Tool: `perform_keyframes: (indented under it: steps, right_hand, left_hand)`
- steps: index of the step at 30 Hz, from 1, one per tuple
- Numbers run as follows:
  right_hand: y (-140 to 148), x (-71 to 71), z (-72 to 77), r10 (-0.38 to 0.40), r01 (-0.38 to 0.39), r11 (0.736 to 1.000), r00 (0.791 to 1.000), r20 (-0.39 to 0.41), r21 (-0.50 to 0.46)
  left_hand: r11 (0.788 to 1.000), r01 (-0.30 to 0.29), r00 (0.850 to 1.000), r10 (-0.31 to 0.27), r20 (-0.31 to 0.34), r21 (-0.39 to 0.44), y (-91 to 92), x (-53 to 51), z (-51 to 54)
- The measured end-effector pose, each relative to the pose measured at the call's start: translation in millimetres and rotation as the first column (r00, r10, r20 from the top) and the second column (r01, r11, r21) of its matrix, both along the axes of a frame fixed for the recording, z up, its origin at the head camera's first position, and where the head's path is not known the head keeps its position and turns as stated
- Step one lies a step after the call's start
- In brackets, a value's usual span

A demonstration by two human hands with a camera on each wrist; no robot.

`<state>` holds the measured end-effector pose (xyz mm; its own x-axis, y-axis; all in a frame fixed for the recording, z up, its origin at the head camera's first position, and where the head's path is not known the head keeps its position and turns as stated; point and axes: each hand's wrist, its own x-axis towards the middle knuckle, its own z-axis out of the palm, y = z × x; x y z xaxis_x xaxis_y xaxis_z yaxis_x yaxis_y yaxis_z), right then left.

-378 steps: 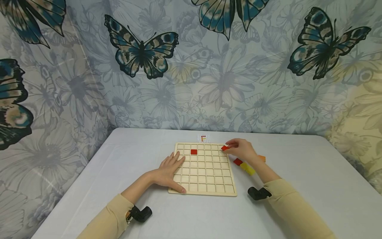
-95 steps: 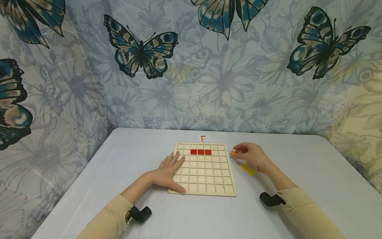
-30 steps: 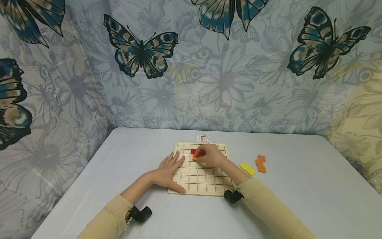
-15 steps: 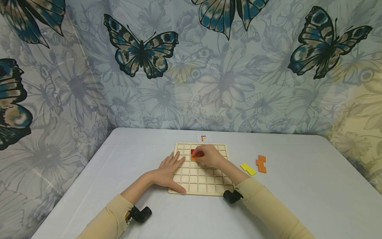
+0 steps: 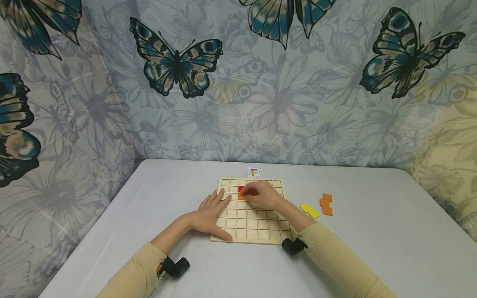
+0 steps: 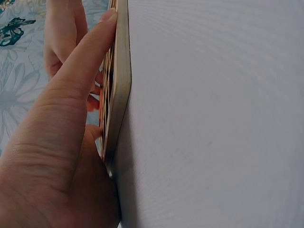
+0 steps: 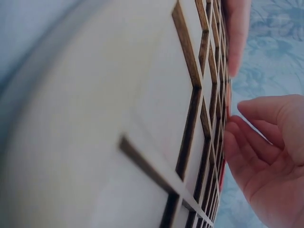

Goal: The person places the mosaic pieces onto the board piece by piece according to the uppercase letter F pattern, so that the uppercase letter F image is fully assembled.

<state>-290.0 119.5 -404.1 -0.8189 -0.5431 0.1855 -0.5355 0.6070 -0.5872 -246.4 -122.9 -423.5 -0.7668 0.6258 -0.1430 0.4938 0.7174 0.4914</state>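
A wooden grid board (image 5: 257,225) lies flat on the white table. My left hand (image 5: 208,213) rests spread on its left side, and in the left wrist view the thumb (image 6: 90,52) lies along the front edge. My right hand (image 5: 266,195) is over the upper rows, fingertips at an orange square tile (image 5: 242,198). That tile lies in the cell just below a red tile (image 5: 240,188). In the right wrist view the right hand's thumb and fingers (image 7: 237,137) stand apart with nothing visible between them. The right hand hides the neighbouring cells.
Two yellow tiles (image 5: 309,211) lie right of the board, with several orange tiles (image 5: 326,203) farther right. A small printed grid card (image 5: 254,172) lies behind the board. A butterfly-patterned cloth (image 5: 283,107) hangs behind the table.
Red tiles joined the first one in its row. The right hand then carried an orange tile from the right to below the leftmost red; its fingers have since loosened. The left hand stayed put.
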Motion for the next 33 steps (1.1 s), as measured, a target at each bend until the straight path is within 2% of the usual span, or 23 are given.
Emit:
perform_keyframes:
  steps: [5,9,15,20,27,29,33]
  right_hand:
    - [2.6,2.9,-0.7,-0.029,0.029,1.000,0.999,0.027,-0.003]
    - [12.1,6.6,0.4,-0.060,0.063,0.997,0.996,0.061,-0.053]
    - [36.6,13.1,9.8,-0.147,0.159,0.982,0.982,0.118,-0.100]
    - [65.9,15.0,11.2,-0.262,0.276,0.958,0.953,0.152,-0.082]
    - [111.3,19.1,8.0,-0.355,0.362,0.932,0.924,0.140,-0.029]
    - [123.8,20.5,8.2,-0.395,0.399,0.917,0.908,0.140,-0.002]
    - [146.4,23.3,9.1,-0.486,0.485,0.873,0.860,0.157,0.048]
  left_hand:
    - [1.000,-0.001,1.000,0.001,0.010,0.000,1.8,0.5,-0.3]
    - [1.000,0.000,1.000,0.000,0.010,-0.004,2.7,0.7,-1.1]
    - [1.000,-0.010,1.000,0.010,0.021,0.005,1.4,0.1,-1.8]
    - [1.000,-0.004,1.000,0.004,0.006,-0.006,0.6,-0.3,-1.7]
    - [1.000,-0.003,1.000,0.003,0.000,-0.008,1.0,0.4,0.6]
    - [1.000,0.003,1.000,-0.003,-0.003,0.002,0.4,-0.2,-0.5]
    - [1.000,0.012,1.000,-0.012,-0.008,0.022,-0.6,-1.3,-3.5]
